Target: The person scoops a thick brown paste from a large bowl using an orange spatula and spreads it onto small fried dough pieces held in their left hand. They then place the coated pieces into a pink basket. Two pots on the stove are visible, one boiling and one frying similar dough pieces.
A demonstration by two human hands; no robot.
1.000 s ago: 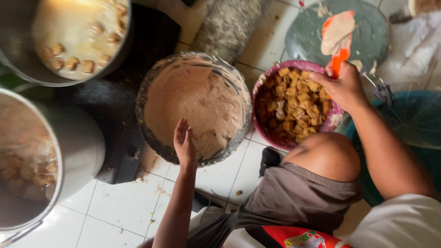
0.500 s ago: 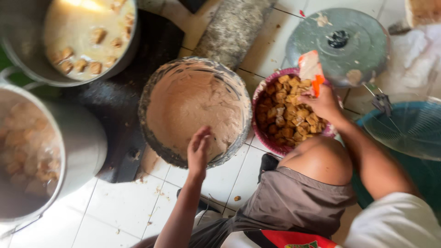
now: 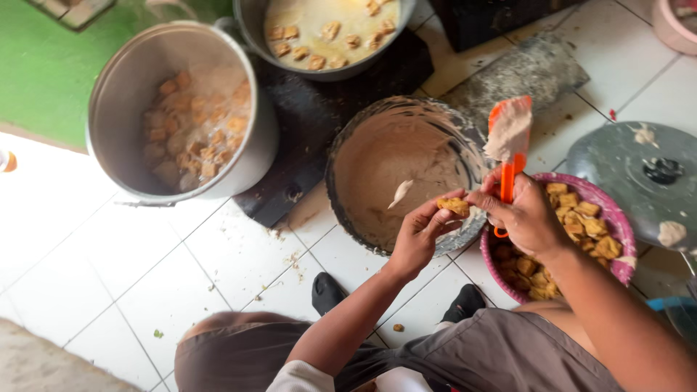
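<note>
While the person sits on the white tiled floor (image 3: 109, 261), the scene reads from left to right like this:

Big steel pot: the pot (image 3: 116, 94) stands at the far left on the tiles; brown fried pieces lie inside it, under a little steam.

Upper pot: a second pot (image 3: 330, 33) at the top edge holds pale liquid with fried cubes floating in it; it stands on a black burner base (image 3: 312, 116).

Batter bowl: the round bowl (image 3: 406, 170) in the middle is smeared with beige paste on its whole inner wall.

Left hand: the left hand (image 3: 421, 232) is over the near rim of the batter bowl; its fingertips pinch a golden tofu piece (image 3: 454, 205), so the grip is closed on this piece.

Tofu piece: it is in the air above the bowl's right rim, between both hands, and the right thumb and finger touch it too.

Right hand: the right hand (image 3: 526, 218) is clenched around the handle of an orange spatula (image 3: 510, 145), whose blade stands upward and carries a lump of paste.

Pink basin: the basin (image 3: 617, 218) just beside and under the right hand is filled with more fried tofu cubes.

Grey lid: a round metal lid (image 3: 624, 174) with a black knob lies at the far right, with spots of paste on it.
</note>
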